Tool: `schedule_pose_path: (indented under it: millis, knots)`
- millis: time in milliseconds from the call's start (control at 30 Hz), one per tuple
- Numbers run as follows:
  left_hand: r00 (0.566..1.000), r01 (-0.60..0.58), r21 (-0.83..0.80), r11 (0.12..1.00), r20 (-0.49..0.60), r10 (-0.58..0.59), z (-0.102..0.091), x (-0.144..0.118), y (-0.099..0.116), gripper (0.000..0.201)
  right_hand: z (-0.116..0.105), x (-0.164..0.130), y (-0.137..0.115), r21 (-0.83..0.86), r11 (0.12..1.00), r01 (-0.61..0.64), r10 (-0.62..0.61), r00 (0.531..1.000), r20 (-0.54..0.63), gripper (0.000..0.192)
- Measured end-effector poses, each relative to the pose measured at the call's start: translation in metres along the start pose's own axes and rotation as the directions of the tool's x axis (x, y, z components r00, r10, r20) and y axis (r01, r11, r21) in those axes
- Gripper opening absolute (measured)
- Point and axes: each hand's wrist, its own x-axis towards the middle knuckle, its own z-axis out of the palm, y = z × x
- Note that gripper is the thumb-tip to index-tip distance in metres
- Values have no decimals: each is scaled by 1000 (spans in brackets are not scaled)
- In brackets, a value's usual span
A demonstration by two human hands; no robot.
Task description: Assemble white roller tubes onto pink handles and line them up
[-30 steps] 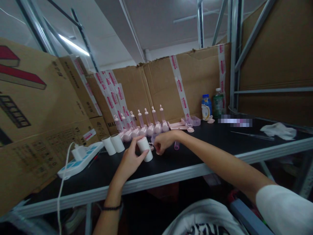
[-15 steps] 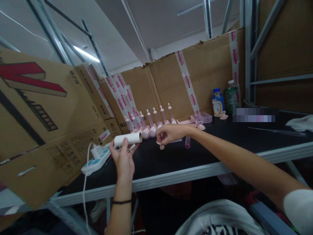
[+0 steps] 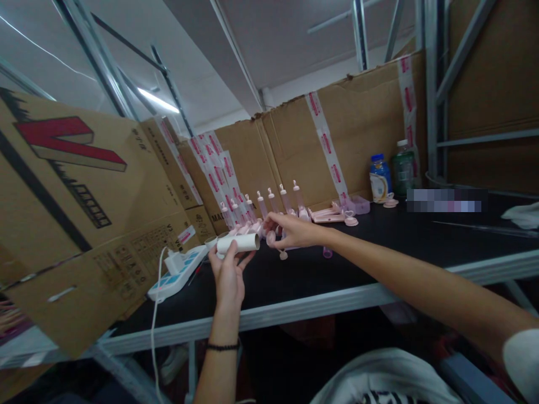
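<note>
My left hand (image 3: 228, 275) is closed around a white tube (image 3: 240, 243), its open end facing right. Close to that end, my right hand (image 3: 290, 230) pinches a small pale pink round cap (image 3: 270, 238). Just below hangs or lies a little pink disc (image 3: 283, 255); I cannot tell whether it is joined to the cap. Behind my hands stand several translucent pink tubes with ringed tops (image 3: 297, 193), partly hidden by my fingers. A short purple-pink tube (image 3: 327, 252) lies under my right wrist.
A white power strip (image 3: 177, 275) with a plugged-in charger sits at the left. Pink flat parts (image 3: 328, 215), a pink tray (image 3: 360, 205), a blue-capped bottle (image 3: 380, 179) and a green bottle (image 3: 404, 168) are toward the back right. Cardboard (image 3: 290, 146) walls the black table (image 3: 404, 241).
The right hand has turned and lifted the pink cap toward the tube's open end. Both hands are now closer together, the white tube still in my left. The whole view has shifted slightly.
</note>
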Motion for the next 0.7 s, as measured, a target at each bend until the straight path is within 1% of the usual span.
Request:
schedule_pose_path:
  millis: [100,200,333,467,567,700]
  knots:
    - [999,12,29,1000,40,-13,2,-2,-1,45,5,2,4,43,999,-2,2,1000,-7,38]
    - [998,21,35,999,54,-23,2,-2,0,45,8,3,6,62,998,-15,16,1000,-19,40]
    - [997,28,24,999,76,-30,3,-3,0,45,11,3,6,47,999,-5,6,999,-31,45]
    - [995,17,37,999,100,-21,3,-4,1,44,12,2,7,41,999,-2,4,998,-55,55]
    - [996,12,38,999,88,-16,3,-5,1,45,13,2,8,33,999,6,-4,998,-58,59]
    - [997,5,14,1000,77,-6,5,-6,1,51,14,2,9,-7,1000,20,-20,997,-69,59]
